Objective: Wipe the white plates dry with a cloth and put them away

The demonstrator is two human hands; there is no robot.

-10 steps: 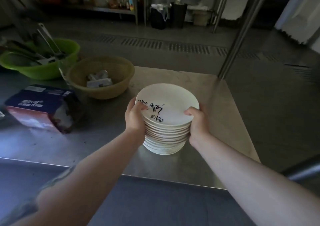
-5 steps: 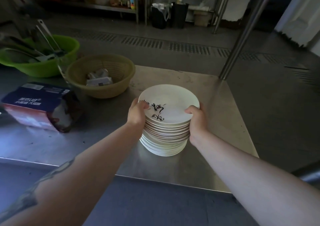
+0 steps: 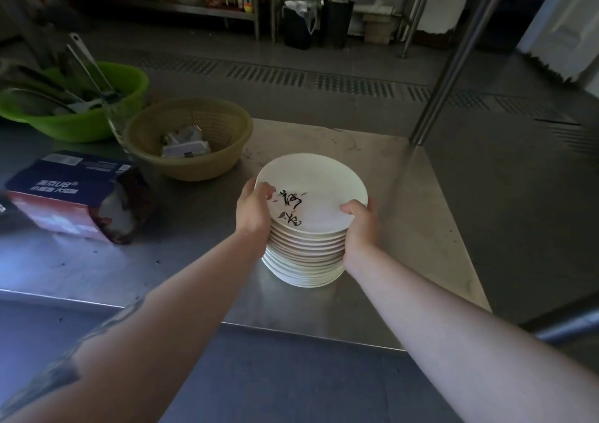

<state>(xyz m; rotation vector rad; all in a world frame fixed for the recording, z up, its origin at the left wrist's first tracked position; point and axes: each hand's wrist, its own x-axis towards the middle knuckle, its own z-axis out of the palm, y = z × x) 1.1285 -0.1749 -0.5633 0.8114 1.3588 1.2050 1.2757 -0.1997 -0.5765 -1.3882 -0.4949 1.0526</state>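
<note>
Moving a whole stack of white plates [image 3: 309, 228] in one go like this, I'd say the trick is keeping both grips level and low on the pile so the top half can't slide off the bottom half. From what I can see the stack sits on, or barely above, the steel table [image 3: 405, 228], toward its right end. I honestly can't tell if the bottom plate is touching the surface. No cloth in sight anywhere, so my guess is the drying bit is either done or not started, and this is the carrying part.

Left hand [image 3: 254, 210] is curled around the left side of the stack, thumb hooked over the rim of the top plate right beside the black painted writing. Right hand [image 3: 361, 220] clamps the opposite side, thumb lying on the top plate's rim, fingers wrapped down the stack's edge. Both are gripping, not just resting.

Stuff to steer around: a tan basket [image 3: 188, 138] sits just up-left of the stack, a green basin [image 3: 74, 111] full of utensils further left beyond that, and a dark carton [image 3: 77, 195] well left of the stack. A steel post [image 3: 453, 56] stands up-right of it. Lift straight, keep the elbows in.
</note>
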